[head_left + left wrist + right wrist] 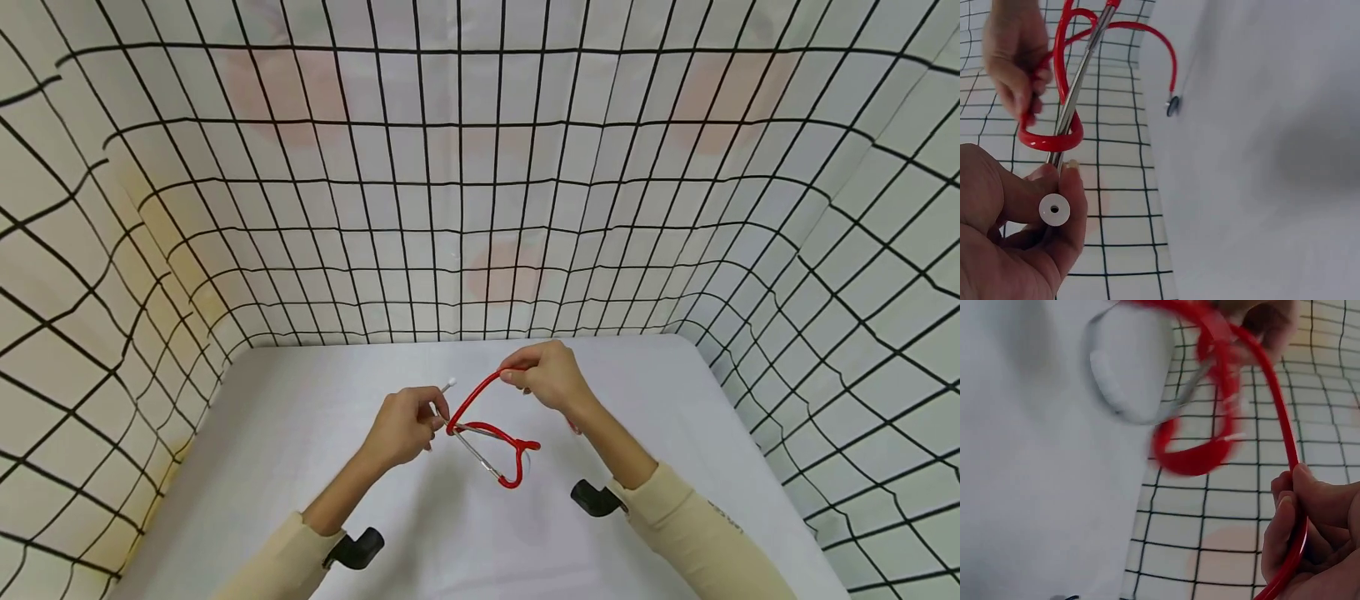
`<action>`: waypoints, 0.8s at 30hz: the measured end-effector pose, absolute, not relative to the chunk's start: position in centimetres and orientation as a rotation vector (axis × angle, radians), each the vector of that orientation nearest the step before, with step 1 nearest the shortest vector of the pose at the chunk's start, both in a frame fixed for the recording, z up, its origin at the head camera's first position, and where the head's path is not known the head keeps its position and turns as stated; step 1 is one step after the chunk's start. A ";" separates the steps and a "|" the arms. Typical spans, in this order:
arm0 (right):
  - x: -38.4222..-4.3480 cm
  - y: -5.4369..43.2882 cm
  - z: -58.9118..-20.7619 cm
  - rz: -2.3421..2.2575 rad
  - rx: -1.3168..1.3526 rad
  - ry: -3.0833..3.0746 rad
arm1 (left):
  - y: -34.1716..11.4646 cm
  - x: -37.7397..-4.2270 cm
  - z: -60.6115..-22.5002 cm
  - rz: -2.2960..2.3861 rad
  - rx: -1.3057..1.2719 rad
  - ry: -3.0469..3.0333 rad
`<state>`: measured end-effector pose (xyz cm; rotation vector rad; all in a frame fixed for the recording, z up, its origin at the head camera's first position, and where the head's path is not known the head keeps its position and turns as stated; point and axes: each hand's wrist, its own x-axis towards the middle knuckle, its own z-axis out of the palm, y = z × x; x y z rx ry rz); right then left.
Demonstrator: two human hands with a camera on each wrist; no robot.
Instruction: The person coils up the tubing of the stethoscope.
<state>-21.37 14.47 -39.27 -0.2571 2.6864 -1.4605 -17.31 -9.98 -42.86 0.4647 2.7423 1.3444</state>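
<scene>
A stethoscope with red tubing (474, 398) is held up over the white table between both hands. My left hand (401, 425) pinches its metal ear tubes (476, 454) close to the white eartips (452, 382); one eartip (1054, 219) faces the camera in the left wrist view. Farther along, the red tube is looped around the ear tubes, just beyond the left fingertips. My right hand (549, 373) grips the tubing, which curves through its fingers (1282, 528) in the right wrist view. The chestpiece (1173, 106) dangles from the tube's far end in the left wrist view.
White walls with a black grid (461, 196) surround the back and both sides of the white table (300, 500). Black wrist cameras sit at the left cuff (358, 548) and the right cuff (596, 498).
</scene>
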 end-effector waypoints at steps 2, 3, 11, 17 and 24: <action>-21.7 14.9 -40.0 -1.478 -0.211 2.662 | -9.9 -17.1 -42.5 1.389 0.483 2.686; -21.8 15.0 -40.4 -1.483 -0.197 2.656 | -9.8 -17.0 -42.3 1.410 0.493 2.657; -22.2 15.2 -42.7 -1.558 -0.128 2.559 | -8.9 -16.9 -40.7 1.487 0.528 2.487; -21.8 15.0 -44.3 -1.682 -0.049 2.455 | -8.4 -17.2 -39.7 1.618 0.431 2.428; -20.7 14.2 -46.3 -1.887 -0.207 2.120 | -8.5 -17.6 -39.9 1.715 0.351 2.443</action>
